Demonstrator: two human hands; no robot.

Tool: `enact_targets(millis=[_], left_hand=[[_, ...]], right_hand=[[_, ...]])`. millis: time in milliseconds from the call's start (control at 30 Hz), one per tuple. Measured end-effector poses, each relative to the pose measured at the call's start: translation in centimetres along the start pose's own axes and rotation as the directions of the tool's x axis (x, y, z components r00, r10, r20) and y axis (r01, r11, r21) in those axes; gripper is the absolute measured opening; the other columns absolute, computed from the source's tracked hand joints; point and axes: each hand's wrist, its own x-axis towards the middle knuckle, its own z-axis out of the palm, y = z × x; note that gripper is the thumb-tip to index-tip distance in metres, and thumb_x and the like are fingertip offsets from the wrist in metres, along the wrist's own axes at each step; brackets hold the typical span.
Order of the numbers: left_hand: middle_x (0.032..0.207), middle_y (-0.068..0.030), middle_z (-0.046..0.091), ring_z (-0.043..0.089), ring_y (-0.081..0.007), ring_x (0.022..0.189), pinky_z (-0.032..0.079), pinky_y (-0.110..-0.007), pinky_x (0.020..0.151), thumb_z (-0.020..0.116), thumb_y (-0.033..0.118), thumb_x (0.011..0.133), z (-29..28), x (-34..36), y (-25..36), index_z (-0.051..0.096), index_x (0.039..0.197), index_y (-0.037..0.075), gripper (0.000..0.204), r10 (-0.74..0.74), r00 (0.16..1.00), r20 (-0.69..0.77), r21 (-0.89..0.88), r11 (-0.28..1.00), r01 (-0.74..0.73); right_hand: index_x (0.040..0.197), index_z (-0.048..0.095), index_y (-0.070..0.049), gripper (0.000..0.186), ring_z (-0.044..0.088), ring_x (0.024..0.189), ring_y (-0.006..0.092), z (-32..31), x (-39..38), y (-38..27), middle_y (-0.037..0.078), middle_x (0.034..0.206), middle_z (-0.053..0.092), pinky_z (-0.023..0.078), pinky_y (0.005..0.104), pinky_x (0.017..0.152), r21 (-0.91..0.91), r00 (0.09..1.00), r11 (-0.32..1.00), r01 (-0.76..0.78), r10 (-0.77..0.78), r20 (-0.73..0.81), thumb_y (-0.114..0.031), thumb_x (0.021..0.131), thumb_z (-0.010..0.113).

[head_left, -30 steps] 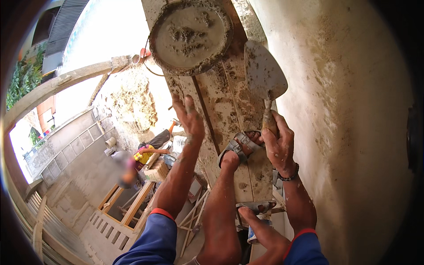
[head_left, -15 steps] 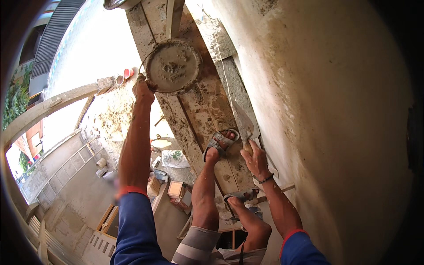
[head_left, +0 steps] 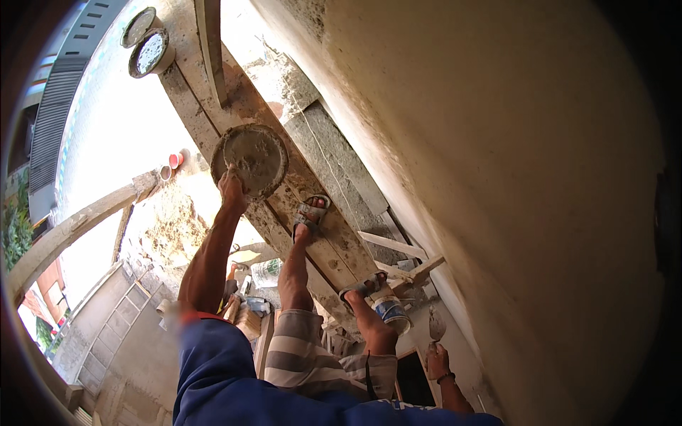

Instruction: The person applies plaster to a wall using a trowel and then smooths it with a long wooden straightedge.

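My left hand [head_left: 231,190] is closed on the wire handle of a round bucket [head_left: 283,145], at its near left side. Wet grey mortar [head_left: 254,157] fills the bucket, which rests on or just over the mud-stained planks [head_left: 334,248]. At the lower right, my right hand [head_left: 437,363] grips a trowel by its handle. The trowel's pointed blade [head_left: 437,324] is smeared with grey and points away from me, beside the plastered wall [head_left: 540,213]. My sandalled feet [head_left: 311,211] stand on the planks, close to the bucket.
Two more buckets [head_left: 151,53] sit at the planks' far left edge. A wooden post [head_left: 212,53] rises beyond the mortar bucket. Timber braces [head_left: 398,245] lie between planks and wall, with a paint bucket [head_left: 393,314] below. The ground lies well below at left, with a ladder [head_left: 114,330].
The mortar bucket has come nearer to my feet, with my left hand on it. My right hand has swung the trowel back from beside my front foot to the lower right. The view has shifted.
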Motion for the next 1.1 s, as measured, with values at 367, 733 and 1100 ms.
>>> enact_targets(millis=[367,733,1100], left_hand=[[0.057,0.0024,0.043,0.04,-0.0095,0.051,0.032,-0.028,0.047,0.058,0.04,0.087,2.6,-22.7,-10.7,0.056,0.08,0.006,0.035,-0.166,0.95,0.263,0.419,0.907,0.043],[0.076,-0.0119,0.06,0.06,-0.0193,0.07,0.044,-0.038,0.063,0.055,0.052,0.085,6.3,-37.8,-21.7,0.058,0.085,0.0,0.051,-0.227,0.891,0.394,0.67,0.735,-0.109],[0.085,-0.0207,0.06,0.058,-0.0346,0.083,0.042,-0.043,0.074,0.054,0.048,0.085,2.3,-38.0,-28.2,0.056,0.092,0.0,0.049,-0.17,0.95,0.26,0.631,0.775,-0.034]], right_hand=[[0.087,0.05,-0.006,0.016,0.047,0.051,0.008,0.1,-6.2,9.5,-0.001,0.062,0.047,0.041,0.0267,0.046,0.391,0.991,0.92,0.028,-0.077,0.111,-0.021,0.086,0.055],[0.106,0.055,-0.003,0.029,0.055,0.054,0.0149,-4.1,-4.2,26.3,0.006,0.066,0.054,0.046,0.0305,0.049,0.353,0.999,0.935,0.005,0.007,-0.032,-0.023,0.085,0.056],[0.093,0.053,-0.004,0.023,0.047,0.048,0.0121,-7.5,-5.7,27.5,0.004,0.061,0.049,0.039,0.0288,0.046,0.238,0.983,0.967,-0.087,0.045,0.178,-0.026,0.087,0.05]])
